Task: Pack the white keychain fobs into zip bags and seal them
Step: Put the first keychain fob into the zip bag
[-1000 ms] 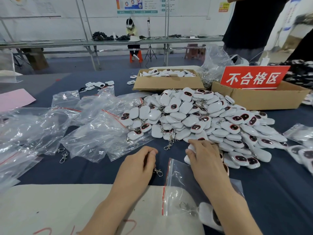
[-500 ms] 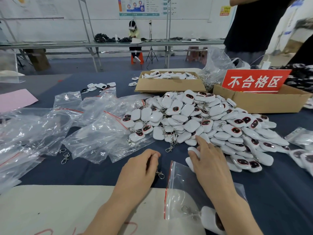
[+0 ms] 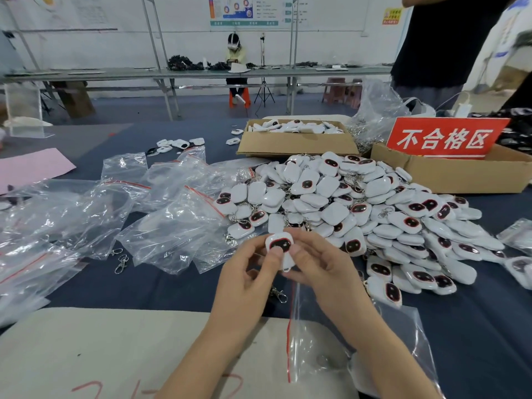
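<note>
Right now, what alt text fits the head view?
The left hand and right hand hold a white fob above the dark table. A pile of fobs lies behind, loose zip bags to the left, one zip bag beneath the right forearm.

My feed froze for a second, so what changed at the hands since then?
The right hand drew back from the fob pile and the left hand lifted off the table. They met, and both now pinch one white keychain fob near the zip bag. The zip bag, the pile and the empty bags on the left stayed put.
</note>
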The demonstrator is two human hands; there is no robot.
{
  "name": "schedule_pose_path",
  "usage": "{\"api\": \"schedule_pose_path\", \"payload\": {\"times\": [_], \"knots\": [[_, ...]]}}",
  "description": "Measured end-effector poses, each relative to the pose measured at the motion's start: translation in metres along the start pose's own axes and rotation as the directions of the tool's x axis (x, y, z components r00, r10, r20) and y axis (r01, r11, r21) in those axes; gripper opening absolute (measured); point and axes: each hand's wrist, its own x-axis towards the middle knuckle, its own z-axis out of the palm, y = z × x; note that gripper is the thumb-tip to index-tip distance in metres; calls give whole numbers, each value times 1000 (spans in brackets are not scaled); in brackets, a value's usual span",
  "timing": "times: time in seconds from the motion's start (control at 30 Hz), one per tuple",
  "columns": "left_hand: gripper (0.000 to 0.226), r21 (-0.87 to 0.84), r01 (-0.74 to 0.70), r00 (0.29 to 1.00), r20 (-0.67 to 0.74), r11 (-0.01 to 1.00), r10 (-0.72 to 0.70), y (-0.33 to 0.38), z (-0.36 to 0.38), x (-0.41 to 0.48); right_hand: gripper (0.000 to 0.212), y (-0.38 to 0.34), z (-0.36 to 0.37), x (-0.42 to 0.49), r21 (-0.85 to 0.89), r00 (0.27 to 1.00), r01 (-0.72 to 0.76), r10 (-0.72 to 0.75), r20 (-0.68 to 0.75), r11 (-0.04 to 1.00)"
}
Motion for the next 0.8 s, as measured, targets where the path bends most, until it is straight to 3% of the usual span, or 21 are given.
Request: {"api": "schedule_pose_path", "payload": {"times": [0.3, 0.8], "knots": [[7, -55, 75, 996, 49, 996, -72, 0, -4, 0, 31, 6, -2, 0, 27, 1000, -2, 1, 22, 1000], [19, -45, 72, 996, 65, 996, -69, 0, -4, 2, 20, 4, -2, 0, 83, 998, -42, 45, -34, 996]]}}
